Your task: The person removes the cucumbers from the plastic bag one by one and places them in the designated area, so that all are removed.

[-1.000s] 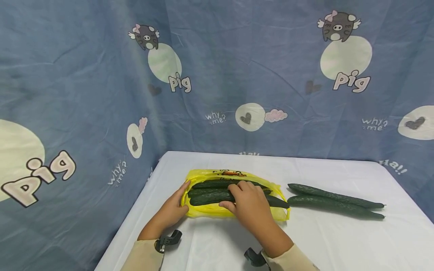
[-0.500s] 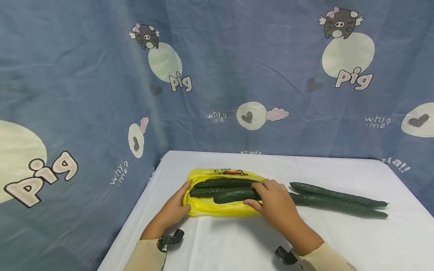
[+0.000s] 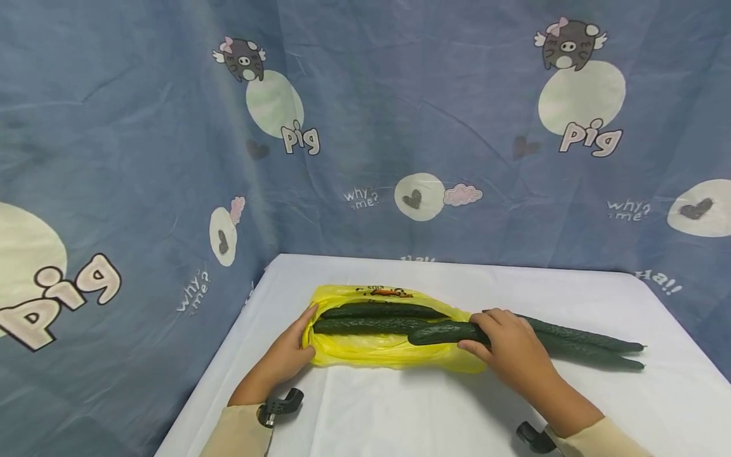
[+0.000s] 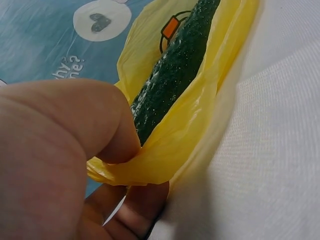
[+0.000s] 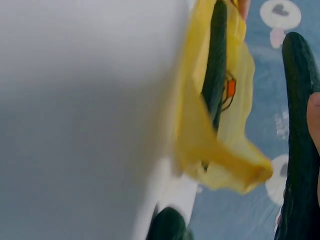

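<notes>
My left hand pinches the left end of a yellow plastic bag, thumb over its edge in the left wrist view. Inside the bag lie two long dark green cucumbers, a back cucumber and a front cucumber. My right hand grips another cucumber from above; its left end overlaps the bag's right part in the head view. In the right wrist view this gripped cucumber shows at the right, apart from the bag.
Two more cucumbers lie on the right of the white table, a rear cucumber and a nearer cucumber, partly behind my right hand. A blue patterned cloth hangs behind and left of the table. Each wrist carries a black camera mount.
My right hand has moved right, drawing the gripped cucumber out of the bag. The left hand stays at the bag's left end, and two cucumbers stay inside.
</notes>
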Motion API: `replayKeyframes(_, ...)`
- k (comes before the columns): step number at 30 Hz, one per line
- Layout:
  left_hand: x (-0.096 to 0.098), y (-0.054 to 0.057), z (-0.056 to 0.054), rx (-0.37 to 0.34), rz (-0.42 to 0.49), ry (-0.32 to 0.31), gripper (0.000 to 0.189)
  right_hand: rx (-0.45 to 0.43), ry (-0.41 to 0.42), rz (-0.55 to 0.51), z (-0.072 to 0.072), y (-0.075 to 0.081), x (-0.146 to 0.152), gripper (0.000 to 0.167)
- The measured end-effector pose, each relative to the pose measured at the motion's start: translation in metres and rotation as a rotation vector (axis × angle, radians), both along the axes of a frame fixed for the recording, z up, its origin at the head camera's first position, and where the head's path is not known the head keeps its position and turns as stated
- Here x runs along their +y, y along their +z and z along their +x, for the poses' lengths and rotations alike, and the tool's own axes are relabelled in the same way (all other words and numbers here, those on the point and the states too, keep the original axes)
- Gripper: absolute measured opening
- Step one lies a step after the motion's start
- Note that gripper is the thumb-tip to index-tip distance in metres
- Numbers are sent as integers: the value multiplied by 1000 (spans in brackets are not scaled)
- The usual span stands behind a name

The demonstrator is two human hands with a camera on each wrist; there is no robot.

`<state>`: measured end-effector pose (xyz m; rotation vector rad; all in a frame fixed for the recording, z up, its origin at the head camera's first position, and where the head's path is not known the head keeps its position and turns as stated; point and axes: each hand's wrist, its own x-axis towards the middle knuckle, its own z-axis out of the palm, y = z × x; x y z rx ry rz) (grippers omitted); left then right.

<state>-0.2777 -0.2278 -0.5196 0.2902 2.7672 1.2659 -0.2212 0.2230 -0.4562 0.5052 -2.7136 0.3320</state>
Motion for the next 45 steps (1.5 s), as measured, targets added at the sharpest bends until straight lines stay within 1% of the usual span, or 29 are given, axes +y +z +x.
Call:
replayKeyframes(3, 0, -1, 0, 5, -4, -3, 95, -46, -27, -33, 1, -1, 13, 59)
replayKeyframes(6, 0, -2, 0, 9, -8, -3, 95, -68, -51, -50, 1, -2, 27, 59)
replayKeyframes(12, -1, -3, 1, 10, -8, -1, 95, -80, -95, -47, 5, -9, 52, 61)
replayKeyframes(18, 0, -2, -1, 13, -19, -7, 95, -78, -121, -34, 10, -18, 74, 56)
replayKeyframes(22, 1, -3, -2, 9, -15, -10, 94, -57, -133, -29, 10, -19, 89, 58)
replayKeyframes(25, 2, -4, -4, 16, -2, -20, 95, -64, -148, -25, 10, -17, 99, 62)
replayKeyframes(29, 0, -4, -3, 13, -5, -8, 95, -108, -166, -10, 10, -17, 110, 64)
replayKeyframes(33, -1, -5, 0, 3, -9, 9, 95, -127, -175, 6, 10, -23, 117, 62)
replayKeyframes(39, 0, -2, 1, 16, -22, 3, 96, -137, -168, 6, 10, -28, 126, 64)
replayKeyframes(42, 1, -1, 2, 6, -24, 13, 96, -147, -163, 0, 9, -31, 129, 64)
replayKeyframes(45, 2, -1, 2, 3, -26, 5, 95, -168, -172, 3, 9, -33, 132, 64)
